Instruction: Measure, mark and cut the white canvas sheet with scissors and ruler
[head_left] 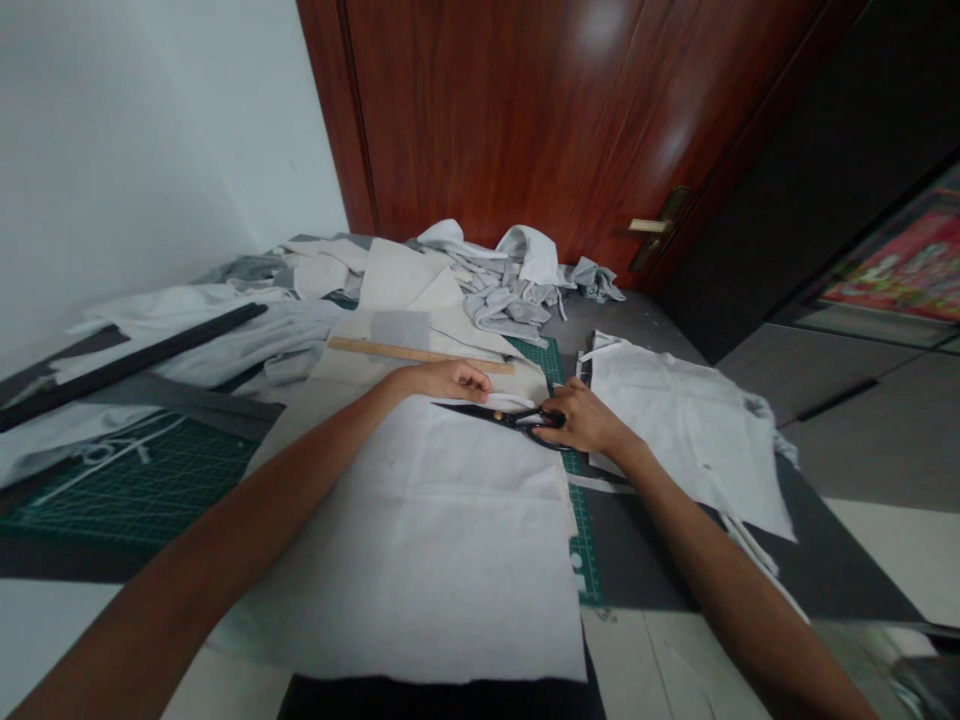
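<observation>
A large white piece of fabric lies flat in front of me, and its near end hangs past the table edge. My right hand is closed around the black handles of a pair of scissors. Their blades point left along the fabric's far edge, where a narrow white strip shows beside them. At that same edge, just beyond the blade tips, my left hand is closed with the fingertips pinching the fabric. Past my left hand, a wooden ruler lies across beige pattern pieces.
Crumpled grey and white scraps are heaped at the back by the wooden door. A green cutting mat shows at left, near a long black bar. Folded white fabric lies at right on the dark table.
</observation>
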